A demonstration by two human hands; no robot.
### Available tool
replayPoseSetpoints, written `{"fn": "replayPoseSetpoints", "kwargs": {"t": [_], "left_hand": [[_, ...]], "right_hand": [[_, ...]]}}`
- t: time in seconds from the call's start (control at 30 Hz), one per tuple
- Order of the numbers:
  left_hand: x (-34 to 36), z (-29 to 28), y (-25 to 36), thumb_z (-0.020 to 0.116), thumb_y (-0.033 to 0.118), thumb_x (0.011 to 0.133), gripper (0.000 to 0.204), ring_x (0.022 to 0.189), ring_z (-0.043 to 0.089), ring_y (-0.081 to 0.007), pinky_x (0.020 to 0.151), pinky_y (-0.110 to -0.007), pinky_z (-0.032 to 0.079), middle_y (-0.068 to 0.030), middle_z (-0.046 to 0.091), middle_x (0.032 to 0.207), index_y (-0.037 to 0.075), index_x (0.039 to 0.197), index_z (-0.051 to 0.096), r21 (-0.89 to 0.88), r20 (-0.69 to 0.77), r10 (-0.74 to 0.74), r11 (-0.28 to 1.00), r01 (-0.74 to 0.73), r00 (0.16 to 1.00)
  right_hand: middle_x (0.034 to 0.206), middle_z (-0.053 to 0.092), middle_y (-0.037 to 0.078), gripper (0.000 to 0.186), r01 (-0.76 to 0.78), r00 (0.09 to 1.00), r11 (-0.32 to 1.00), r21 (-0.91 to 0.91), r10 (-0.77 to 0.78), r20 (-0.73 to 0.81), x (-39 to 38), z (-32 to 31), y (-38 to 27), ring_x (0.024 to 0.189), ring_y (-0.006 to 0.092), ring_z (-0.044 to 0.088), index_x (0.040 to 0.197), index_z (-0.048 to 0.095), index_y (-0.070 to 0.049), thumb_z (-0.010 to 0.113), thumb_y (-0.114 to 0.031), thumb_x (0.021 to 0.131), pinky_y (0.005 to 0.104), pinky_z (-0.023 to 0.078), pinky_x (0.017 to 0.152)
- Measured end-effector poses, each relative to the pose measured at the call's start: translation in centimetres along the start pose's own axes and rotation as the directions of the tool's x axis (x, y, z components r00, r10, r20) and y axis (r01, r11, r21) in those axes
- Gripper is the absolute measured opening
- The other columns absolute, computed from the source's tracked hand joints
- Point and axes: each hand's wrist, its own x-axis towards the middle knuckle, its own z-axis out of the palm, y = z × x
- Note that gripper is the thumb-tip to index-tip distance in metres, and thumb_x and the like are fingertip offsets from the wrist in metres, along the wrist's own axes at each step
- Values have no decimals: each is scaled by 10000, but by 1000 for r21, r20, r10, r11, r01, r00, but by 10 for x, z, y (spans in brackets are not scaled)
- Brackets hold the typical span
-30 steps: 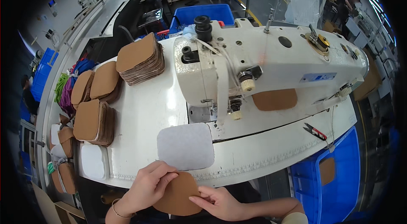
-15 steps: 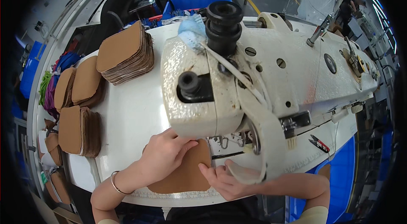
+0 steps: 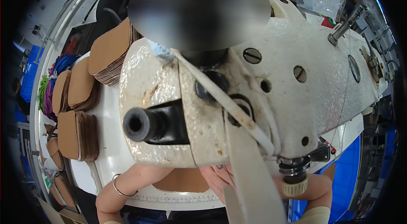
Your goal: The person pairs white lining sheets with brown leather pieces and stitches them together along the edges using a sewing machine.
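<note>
A brown rounded panel (image 3: 181, 181) lies flat on the white table below the sewing machine's head (image 3: 157, 75), which covers its far part. My left forearm, with a bangle on the wrist, reaches in from the left to the panel; only the back part of my left hand (image 3: 148, 175) shows, its fingers hidden behind the machine. At the panel's right edge is my right hand (image 3: 216, 179), its visible fingers stretched out and lying low; the fingertips are covered by the machine. A pale lever (image 3: 254, 181) hangs in front of that hand.
Stacks of brown panels stand at the left: a tall stack (image 3: 111, 50), a middle stack (image 3: 81, 82) and a nearer stack (image 3: 70, 135). Purple cloth (image 3: 48, 97) lies beside them. A ruler strip (image 3: 178, 200) runs along the front edge. A blue bin (image 3: 349, 177) stands at the right.
My view has come closer to the sewing machine, whose head now looms larger and covers most of both hands and the panel. Both forearms keep roughly the same place.
</note>
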Motion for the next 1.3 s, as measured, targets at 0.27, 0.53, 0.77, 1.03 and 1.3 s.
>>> {"fn": "replayPoseSetpoints", "kwargs": {"t": [0.27,0.53,0.77,1.03,1.3], "left_hand": [[-2,-3,3,628,-30,738,272,889,580,-471,768,-496,481,-275,629,952,-36,1009,645,71,7,37,997,-38,999],[-9,9,-8,646,-19,740,294,891,591,-441,784,-483,488,-246,633,976,-24,1034,644,130,12,69,989,-70,998],[-45,22,3,675,31,761,305,949,637,-334,848,-432,509,-157,654,1020,38,1065,685,358,132,234,895,-267,963],[-2,20,-25,649,0,747,273,912,616,-389,810,-444,507,-208,646,977,-29,1019,640,272,61,404,873,-405,913],[14,20,-34,618,33,731,287,956,620,-380,850,-440,507,-209,649,1021,-36,1009,645,101,-24,431,899,-426,902]], "right_hand": [[1485,356,137,588,-231,972,877,422,227,59,-5,5,-13,1364,326,369,1437,363,-118,510,-325,906,473,315,1122],[1429,431,153,568,-228,974,963,145,226,33,-3,-7,-10,1321,349,418,1386,434,-106,555,-304,867,476,341,1099],[1391,483,146,431,-164,985,986,25,162,62,1,-12,-12,1283,326,460,1297,524,-90,519,-200,880,462,366,1078],[1082,556,152,460,-207,978,967,147,206,17,-9,-2,5,972,285,522,1201,558,38,541,-171,791,452,404,879],[725,631,152,525,-13,999,978,-207,23,44,-11,50,17,624,241,580,1075,602,183,585,-148,668,456,438,648]]}}
